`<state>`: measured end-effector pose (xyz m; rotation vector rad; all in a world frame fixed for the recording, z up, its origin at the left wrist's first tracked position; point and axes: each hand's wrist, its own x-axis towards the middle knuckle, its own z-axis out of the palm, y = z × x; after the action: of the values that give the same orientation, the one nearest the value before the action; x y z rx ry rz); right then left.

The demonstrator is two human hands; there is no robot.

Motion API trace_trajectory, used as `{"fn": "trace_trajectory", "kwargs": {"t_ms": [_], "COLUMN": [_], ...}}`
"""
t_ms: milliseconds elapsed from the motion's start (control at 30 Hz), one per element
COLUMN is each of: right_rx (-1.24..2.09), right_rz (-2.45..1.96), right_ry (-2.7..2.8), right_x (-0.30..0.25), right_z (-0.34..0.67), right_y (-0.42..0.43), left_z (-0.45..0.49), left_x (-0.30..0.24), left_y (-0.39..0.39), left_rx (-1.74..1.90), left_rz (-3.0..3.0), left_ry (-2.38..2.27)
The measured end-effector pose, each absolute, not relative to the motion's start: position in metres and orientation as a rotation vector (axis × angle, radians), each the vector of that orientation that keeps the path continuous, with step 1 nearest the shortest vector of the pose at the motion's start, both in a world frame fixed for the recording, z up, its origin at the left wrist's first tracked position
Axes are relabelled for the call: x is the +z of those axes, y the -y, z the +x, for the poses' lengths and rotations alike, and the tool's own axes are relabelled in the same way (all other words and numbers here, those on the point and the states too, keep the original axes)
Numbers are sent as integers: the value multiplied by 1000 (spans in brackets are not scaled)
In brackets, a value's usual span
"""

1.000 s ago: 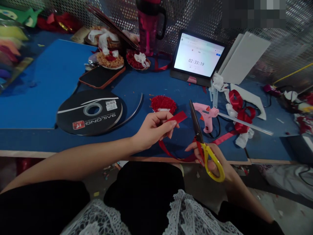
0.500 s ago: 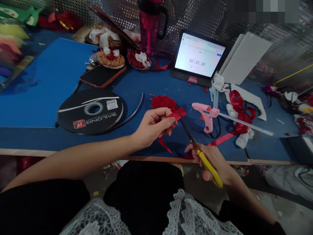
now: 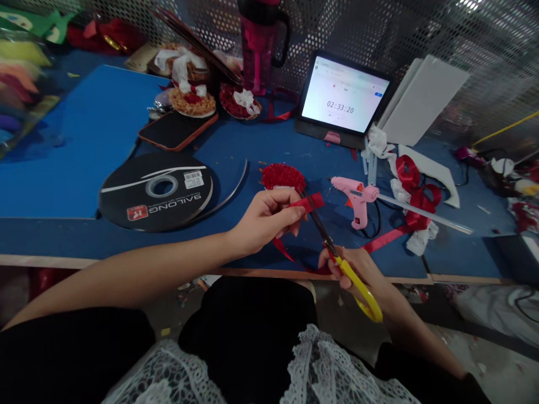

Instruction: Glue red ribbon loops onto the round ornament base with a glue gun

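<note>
My left hand point(image 3: 263, 220) pinches a short strip of red ribbon point(image 3: 311, 202) above the front of the blue table point(image 3: 236, 151). My right hand point(image 3: 362, 275) grips yellow-handled scissors point(image 3: 337, 255); their dark blades cross the ribbon strip just right of my left fingertips. A loose end of red ribbon hangs below my left hand. A round red rosette point(image 3: 282, 177) lies on the table right behind my left hand. A pink glue gun point(image 3: 353, 195) lies to the right of the blades.
A large black ribbon spool point(image 3: 158, 191) lies flat at the left. A tablet point(image 3: 343, 101) showing a timer stands at the back, with white foam sheets point(image 3: 421, 98) beside it. A phone point(image 3: 174, 130), finished rosettes point(image 3: 191, 101), a pink bottle point(image 3: 259, 45) and red-and-white ribbon scraps point(image 3: 415, 196) crowd the table.
The scissors swung from upright beside the ribbon to leaning left, their blades now across the strip. My left hand lifted the ribbon slightly. The timer advanced.
</note>
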<state>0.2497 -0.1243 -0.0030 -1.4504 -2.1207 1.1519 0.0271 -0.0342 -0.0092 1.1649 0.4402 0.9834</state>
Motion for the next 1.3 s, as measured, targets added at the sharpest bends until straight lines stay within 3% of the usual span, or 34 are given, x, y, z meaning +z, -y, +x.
{"fn": "trace_trajectory", "kwargs": {"t_ms": [767,1100,1300], "right_rx": [1143,1211,1148], "right_rz": [-1442,-1391,-1437], "right_ry": [2011,1758,1797], "right_x": [-11,-8,-6], "right_z": [253,235,226], "right_y": [127,122,116], "left_z": [27,33,34], "left_x": [-9,-22,-25], "left_y": [34,52,55], "left_rx": [961,362,349], "left_rz": [1160,1343,1261], "left_ry": [-463,-445,-399]}}
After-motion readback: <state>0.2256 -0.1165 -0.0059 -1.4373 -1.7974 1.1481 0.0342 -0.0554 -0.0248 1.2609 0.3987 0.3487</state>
